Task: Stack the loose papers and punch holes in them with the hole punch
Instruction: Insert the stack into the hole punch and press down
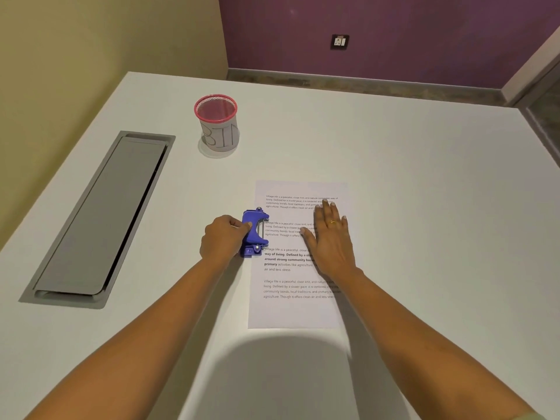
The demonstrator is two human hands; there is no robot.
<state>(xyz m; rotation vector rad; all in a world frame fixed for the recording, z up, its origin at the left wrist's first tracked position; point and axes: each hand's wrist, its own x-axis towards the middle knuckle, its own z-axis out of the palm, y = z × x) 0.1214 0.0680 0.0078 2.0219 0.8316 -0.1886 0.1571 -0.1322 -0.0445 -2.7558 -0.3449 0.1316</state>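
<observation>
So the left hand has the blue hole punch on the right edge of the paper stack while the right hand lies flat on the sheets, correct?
Not quite. The head view shows the blue hole punch at the left edge of the paper stack, not the right. The rest stands: the left hand holds it and the right hand lies flat on the sheets.

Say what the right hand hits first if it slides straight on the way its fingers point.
Nothing solid, likely: the right hand lies flat on the papers, fingers pointing away, so it would cross their far edge onto bare table.
</observation>
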